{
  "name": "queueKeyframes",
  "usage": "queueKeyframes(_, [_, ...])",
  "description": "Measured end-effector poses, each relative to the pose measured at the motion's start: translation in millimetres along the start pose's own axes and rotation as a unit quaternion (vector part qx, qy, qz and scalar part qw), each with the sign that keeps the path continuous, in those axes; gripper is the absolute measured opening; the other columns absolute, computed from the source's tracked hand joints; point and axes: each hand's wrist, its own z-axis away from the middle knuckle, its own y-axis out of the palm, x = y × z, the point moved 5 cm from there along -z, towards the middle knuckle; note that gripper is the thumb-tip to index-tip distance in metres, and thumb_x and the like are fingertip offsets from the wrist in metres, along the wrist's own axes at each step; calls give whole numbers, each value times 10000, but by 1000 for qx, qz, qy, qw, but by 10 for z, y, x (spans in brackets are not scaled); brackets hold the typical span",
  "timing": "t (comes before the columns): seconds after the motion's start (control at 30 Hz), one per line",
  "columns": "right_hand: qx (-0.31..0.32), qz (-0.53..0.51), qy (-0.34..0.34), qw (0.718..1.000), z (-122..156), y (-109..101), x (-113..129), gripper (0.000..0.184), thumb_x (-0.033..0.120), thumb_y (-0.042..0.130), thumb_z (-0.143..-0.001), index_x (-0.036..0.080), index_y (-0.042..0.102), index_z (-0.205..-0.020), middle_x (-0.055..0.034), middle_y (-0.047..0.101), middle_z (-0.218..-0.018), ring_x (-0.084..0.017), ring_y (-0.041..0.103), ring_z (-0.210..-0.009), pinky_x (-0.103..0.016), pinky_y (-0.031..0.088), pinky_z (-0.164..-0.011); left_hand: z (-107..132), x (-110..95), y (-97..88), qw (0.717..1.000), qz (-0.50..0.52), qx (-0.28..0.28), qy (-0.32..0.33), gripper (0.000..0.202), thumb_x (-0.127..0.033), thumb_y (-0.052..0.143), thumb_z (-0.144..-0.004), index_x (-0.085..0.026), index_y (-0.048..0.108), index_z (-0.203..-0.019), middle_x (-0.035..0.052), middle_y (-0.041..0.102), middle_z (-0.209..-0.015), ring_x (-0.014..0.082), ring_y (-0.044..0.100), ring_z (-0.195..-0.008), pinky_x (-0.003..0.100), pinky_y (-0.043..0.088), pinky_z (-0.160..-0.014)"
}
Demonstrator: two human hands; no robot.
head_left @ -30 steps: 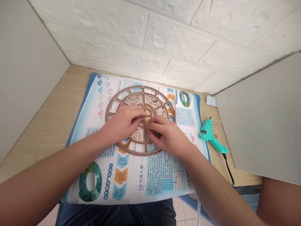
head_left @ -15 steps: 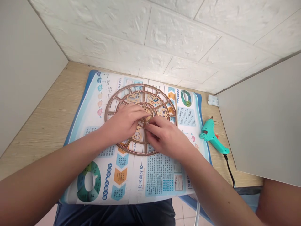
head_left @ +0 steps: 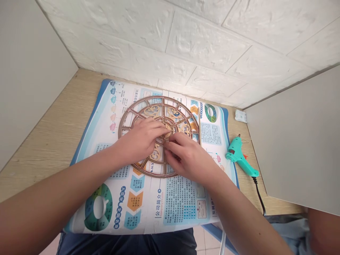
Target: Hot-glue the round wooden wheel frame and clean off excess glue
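Bronze disc: a round, bronze-coloured openwork disc (head_left: 152, 111) of thin cut material, with spokes and golden scroll ornaments, lies flat on the poster in the middle of the table, under both hands.
Hub: a small round golden hub piece (head_left: 168, 126) sits at the centre of the disc, partly covered by fingertips.
Left hand: the left hand (head_left: 140, 140) rests palm down on the disc with bent fingers, the tips on the hub piece; whether it pinches or only presses, I cannot tell.
Right hand: the right hand (head_left: 190, 157) comes from the near right; its thumb and forefinger are closed, it seems, on the near edge of the hub piece.
Underlay: a large printed paper poster (head_left: 172, 198) in blue, white and orange covers the light wooden table (head_left: 53, 134), and its near edge hangs over the table edge.
Beside: a teal hot-glue gun (head_left: 240, 159) with a black cord (head_left: 259, 193) lies right of the poster, apart from the right hand; a thin wooden stick (head_left: 199, 125) lies along the right rim of the disc.
Risk: the spokes look thin, so hard pressing could bend or crack them. Unequal push from the two hands could slide the hub piece off centre. The smooth, overhanging poster could let the disc slip toward the person.
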Motion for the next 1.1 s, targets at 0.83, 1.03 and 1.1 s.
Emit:
queueKeyframes(0.83, [-16, -32, 2, 999, 4, -18, -45, 212, 153, 528, -985, 106, 729, -936, -144, 683, -956, -246, 636, -894, -383, 551, -759, 8, -34, 1, 1000, -6, 9, 23, 425, -92, 393, -941, -195, 700, -1217, 80, 674, -1320, 289, 566, -1215, 502, 419, -1036])
queueKeyframes(1.03, [-8, 4, -6, 1000, 9, -5, -8, 248, 160, 523, -995, 90, 725, -870, -154, 676, -923, -248, 620, -849, -387, 535, -728, 8, -36, -3, 1000, -7, -3, 26, 372, -168, 394, -1014, -195, 697, -1228, 74, 686, -1298, 281, 579, -1200, 496, 413, -1027])
queueKeyframes(1.1, [-5, 8, -6, 1000, 6, -5, -6, 248, 158, 513, -997, 96, 721, -876, -148, 674, -921, -247, 611, -845, -388, 534, -730, 8, -38, -5, 1000, -10, -7, 27, 351, -184, 406, -1024, -199, 698, -1218, 69, 690, -1287, 275, 585, -1186, 489, 411, -1017])
